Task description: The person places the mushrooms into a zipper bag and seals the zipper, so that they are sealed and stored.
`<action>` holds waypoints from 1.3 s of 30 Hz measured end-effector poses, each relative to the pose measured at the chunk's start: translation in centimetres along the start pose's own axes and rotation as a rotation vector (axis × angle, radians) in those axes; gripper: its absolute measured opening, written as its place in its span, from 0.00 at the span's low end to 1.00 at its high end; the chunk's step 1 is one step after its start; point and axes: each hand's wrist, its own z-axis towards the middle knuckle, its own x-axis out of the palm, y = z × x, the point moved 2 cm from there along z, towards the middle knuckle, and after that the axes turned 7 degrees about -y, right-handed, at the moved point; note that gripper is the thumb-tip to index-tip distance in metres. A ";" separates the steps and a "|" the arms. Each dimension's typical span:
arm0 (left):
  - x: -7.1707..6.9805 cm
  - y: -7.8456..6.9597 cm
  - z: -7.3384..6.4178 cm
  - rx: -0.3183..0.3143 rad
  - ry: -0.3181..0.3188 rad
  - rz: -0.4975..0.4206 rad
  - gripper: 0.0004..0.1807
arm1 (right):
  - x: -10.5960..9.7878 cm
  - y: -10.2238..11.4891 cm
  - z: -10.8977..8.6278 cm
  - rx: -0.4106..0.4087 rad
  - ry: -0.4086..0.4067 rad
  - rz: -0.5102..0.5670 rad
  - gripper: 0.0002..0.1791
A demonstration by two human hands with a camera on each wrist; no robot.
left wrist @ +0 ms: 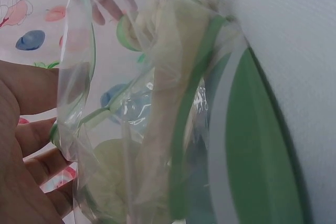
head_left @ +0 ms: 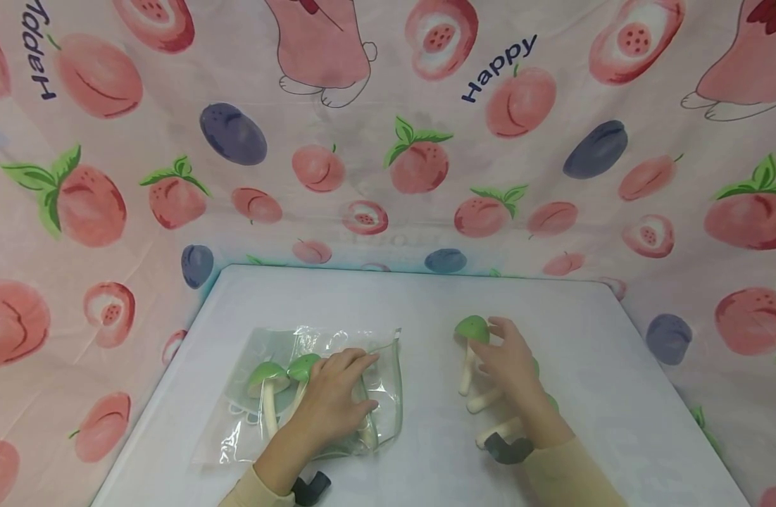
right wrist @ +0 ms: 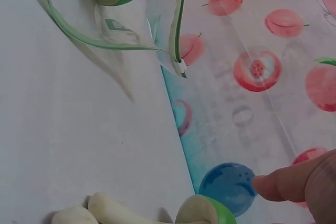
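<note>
In the head view, a clear zip bag (head_left: 388, 394) with a green edge lies at left, holding toy mushrooms with green caps, one being a mushroom (head_left: 269, 384). My left hand (head_left: 334, 401) touches the bag at its mouth, thumb and fingers spread apart. Up close, the left wrist view shows bag film (left wrist: 79, 108) over the fingertips. At right, my right hand (head_left: 511, 359) reaches over loose mushrooms, its fingers around a mushroom cap (head_left: 472, 328). The right wrist view has a finger (right wrist: 286, 181) apart from that cap (right wrist: 207, 211). Part of the loose mushrooms is hidden under the hand.
A white table (head_left: 426, 303) bears everything. Fruit-printed cloth (head_left: 375, 176) rises behind it and along both sides. Dark bands (head_left: 508, 448) sit at the wrists. In the right wrist view, the zip slider (right wrist: 180, 67) shows at a corner of the bag.
</note>
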 end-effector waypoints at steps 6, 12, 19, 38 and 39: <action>0.0 0.0 0.0 -0.007 0.010 0.006 0.42 | -0.2 0.3 0.6 0.013 -0.004 -0.038 0.42; 0.0 0.1 0.0 -0.014 0.018 -0.007 0.42 | -0.3 0.6 1.5 0.021 0.022 -0.033 0.43; 0.0 0.1 0.0 -0.018 0.028 -0.011 0.42 | -0.3 0.3 2.6 0.014 0.049 -0.056 0.44; 0.1 0.3 0.0 -0.002 0.016 -0.020 0.42 | 0.1 0.3 4.1 0.014 0.057 -0.121 0.42; 0.1 0.3 0.0 -0.002 0.016 -0.019 0.42 | 0.1 0.4 4.0 0.008 0.054 -0.131 0.42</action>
